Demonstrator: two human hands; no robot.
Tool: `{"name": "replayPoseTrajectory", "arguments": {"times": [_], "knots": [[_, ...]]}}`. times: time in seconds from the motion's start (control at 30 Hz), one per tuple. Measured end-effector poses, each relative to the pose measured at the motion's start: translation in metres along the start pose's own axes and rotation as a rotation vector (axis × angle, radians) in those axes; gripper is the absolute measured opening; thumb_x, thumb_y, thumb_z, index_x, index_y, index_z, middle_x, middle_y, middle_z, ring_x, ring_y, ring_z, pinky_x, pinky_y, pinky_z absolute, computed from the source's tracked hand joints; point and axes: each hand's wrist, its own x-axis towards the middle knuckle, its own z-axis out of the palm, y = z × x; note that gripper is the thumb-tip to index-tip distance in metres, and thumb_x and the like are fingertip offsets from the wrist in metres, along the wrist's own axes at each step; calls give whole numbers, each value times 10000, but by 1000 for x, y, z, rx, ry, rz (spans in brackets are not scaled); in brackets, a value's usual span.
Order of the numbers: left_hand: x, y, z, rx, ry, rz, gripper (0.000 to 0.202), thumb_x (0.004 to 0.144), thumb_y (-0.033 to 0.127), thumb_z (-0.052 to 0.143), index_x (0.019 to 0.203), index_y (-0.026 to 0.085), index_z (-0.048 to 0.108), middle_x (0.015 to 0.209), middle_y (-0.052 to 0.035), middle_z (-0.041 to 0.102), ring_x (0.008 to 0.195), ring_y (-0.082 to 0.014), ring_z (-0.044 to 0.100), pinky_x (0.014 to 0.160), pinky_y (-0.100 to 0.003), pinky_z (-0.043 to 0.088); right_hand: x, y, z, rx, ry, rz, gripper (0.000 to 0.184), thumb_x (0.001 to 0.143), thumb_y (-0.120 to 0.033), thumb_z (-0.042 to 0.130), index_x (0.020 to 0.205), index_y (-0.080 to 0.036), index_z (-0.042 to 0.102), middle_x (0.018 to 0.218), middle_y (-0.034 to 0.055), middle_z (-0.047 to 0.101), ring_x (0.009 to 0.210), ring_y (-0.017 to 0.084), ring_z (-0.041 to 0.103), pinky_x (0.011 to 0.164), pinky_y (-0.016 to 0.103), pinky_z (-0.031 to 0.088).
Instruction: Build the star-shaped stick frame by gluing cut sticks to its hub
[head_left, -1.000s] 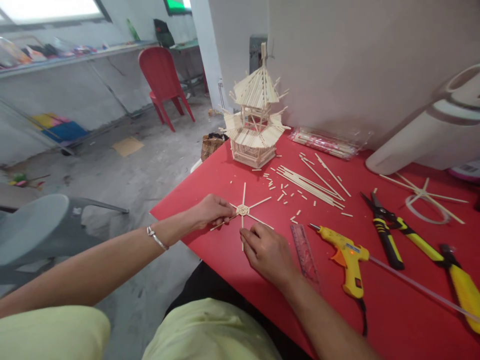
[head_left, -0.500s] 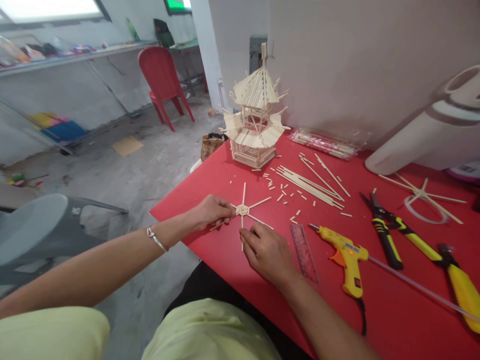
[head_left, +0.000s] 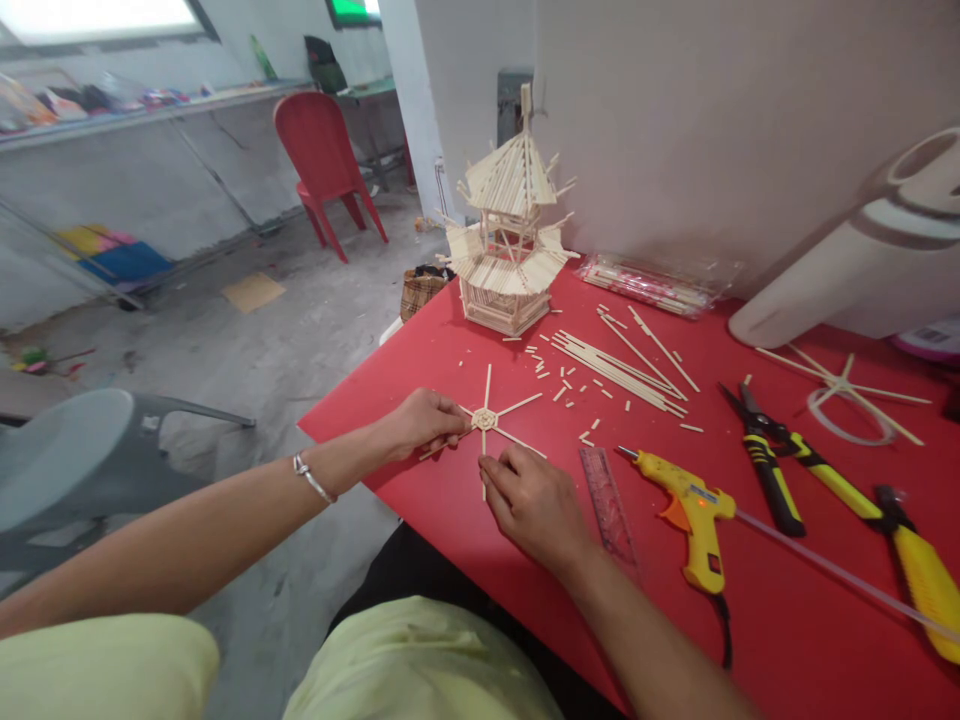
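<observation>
A star-shaped frame of thin wooden sticks [head_left: 484,420] lies near the front left edge of the red table, its spokes spreading from a small ringed hub. My left hand [head_left: 429,422] has its fingers closed on the spokes at the frame's left side; the fingers partly hide them. With thumb and fingertips, my right hand [head_left: 534,500] pinches the spoke that points toward me. Short cut stick pieces [head_left: 562,385] are scattered beyond the frame. A clear ruler [head_left: 606,505] lies just right of my right hand, and a yellow hot glue gun [head_left: 690,510] rests beyond it.
A wooden-stick pagoda model [head_left: 510,235] stands at the back corner. Long loose sticks [head_left: 619,370] lie mid-table. Pliers-like cutters [head_left: 765,460], a second stick star [head_left: 844,385] and a white tube [head_left: 847,255] are on the right. A grey stool [head_left: 90,450] stands left on the floor.
</observation>
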Motion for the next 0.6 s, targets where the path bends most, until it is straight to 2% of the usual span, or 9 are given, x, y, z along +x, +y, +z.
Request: {"name": "replayPoseTrajectory", "arguments": {"times": [0.37,0.6], "knots": [[0,0,0,-4,6,12,103,708,224,686,704,124,658,479,14,580,292,-56,364,299,-214,249,0,0,0,1,-15,0,246,937,-242,500,1119,-233,665,848,24,591,766,143,509,631,286,290],[-2,-1,0,4,-14,36,112,708,225,646,627,152,618,425,31,544,274,-71,353,326,-232,333,0,1,3,-9,11,-9,221,938,-261,503,1086,-232,665,844,25,586,763,147,500,629,289,282]]}}
